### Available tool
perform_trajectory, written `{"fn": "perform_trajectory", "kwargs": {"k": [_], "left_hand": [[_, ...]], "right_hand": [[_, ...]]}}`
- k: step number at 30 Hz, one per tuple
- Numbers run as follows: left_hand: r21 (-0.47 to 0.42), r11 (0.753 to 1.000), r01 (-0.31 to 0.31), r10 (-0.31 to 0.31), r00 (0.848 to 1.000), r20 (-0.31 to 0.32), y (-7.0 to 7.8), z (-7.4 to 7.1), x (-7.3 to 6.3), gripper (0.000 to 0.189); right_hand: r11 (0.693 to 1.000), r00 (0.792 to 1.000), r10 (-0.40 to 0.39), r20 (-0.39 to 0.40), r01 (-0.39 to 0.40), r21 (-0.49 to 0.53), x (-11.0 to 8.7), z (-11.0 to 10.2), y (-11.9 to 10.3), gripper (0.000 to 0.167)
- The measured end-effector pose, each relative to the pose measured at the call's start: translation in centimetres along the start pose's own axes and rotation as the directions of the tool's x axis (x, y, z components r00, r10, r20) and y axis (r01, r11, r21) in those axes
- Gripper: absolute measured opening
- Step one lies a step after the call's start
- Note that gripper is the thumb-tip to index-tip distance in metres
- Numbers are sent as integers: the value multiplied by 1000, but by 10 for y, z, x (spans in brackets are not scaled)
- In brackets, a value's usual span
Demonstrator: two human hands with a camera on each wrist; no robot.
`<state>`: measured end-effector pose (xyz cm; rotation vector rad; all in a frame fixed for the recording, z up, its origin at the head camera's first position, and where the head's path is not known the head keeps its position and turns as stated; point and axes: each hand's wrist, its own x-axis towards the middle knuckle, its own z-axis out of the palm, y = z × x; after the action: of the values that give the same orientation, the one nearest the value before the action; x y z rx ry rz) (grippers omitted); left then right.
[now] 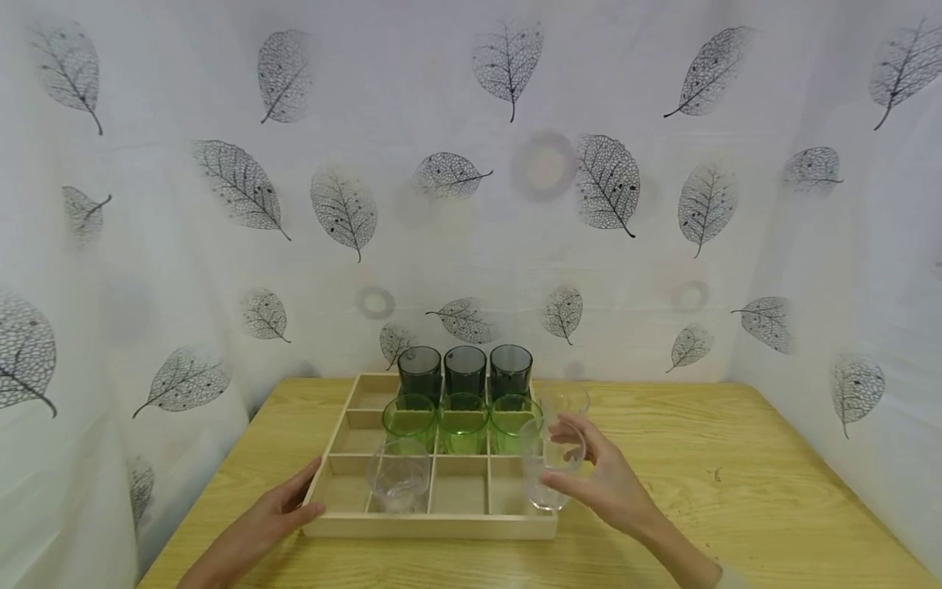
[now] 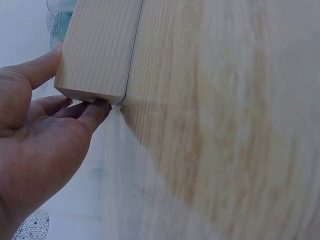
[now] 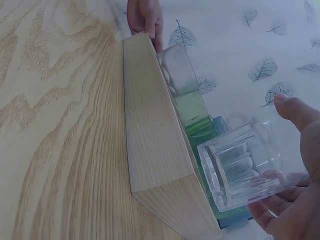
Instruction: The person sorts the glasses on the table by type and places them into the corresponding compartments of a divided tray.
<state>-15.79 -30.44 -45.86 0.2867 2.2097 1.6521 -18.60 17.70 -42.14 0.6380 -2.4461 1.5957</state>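
My right hand (image 1: 607, 478) grips a clear drinking glass (image 3: 245, 167) between thumb and fingers. In the head view the glass is upright at the front right compartment of a pale wooden tray (image 1: 441, 526) with dividers; in the right wrist view its base shows above the tray's wall. My left hand (image 1: 268, 519) holds the tray's front left corner, thumb at the top edge and fingers against the side (image 2: 92, 95). Another clear glass (image 1: 400, 483) stands in the front row. Behind it are three green glasses (image 1: 462, 429), then three dark grey glasses (image 1: 465, 372) at the back.
One more clear glass (image 1: 570, 399) shows behind my right hand, beside the tray's right side. The tray rests on a wood-grain table (image 1: 699, 458). A white curtain (image 1: 471, 245) printed with leaves surrounds the table at the back and sides.
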Motion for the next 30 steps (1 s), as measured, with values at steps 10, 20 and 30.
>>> {"fn": "perform_trajectory", "kwargs": {"k": [10, 20, 30], "left_hand": [[-19, 1000, 18, -18, 1000, 18, -1, -2, 0, 80], [-31, 998, 49, -48, 999, 8, 0, -3, 2, 83], [-24, 998, 64, -64, 998, 4, 1, -2, 3, 84]], "right_hand": [[999, 998, 38, 47, -39, 26, 12, 25, -11, 82], [998, 995, 32, 93, -37, 55, 25, 52, -19, 85], [997, 995, 8, 97, -15, 74, 31, 77, -24, 90]]}}
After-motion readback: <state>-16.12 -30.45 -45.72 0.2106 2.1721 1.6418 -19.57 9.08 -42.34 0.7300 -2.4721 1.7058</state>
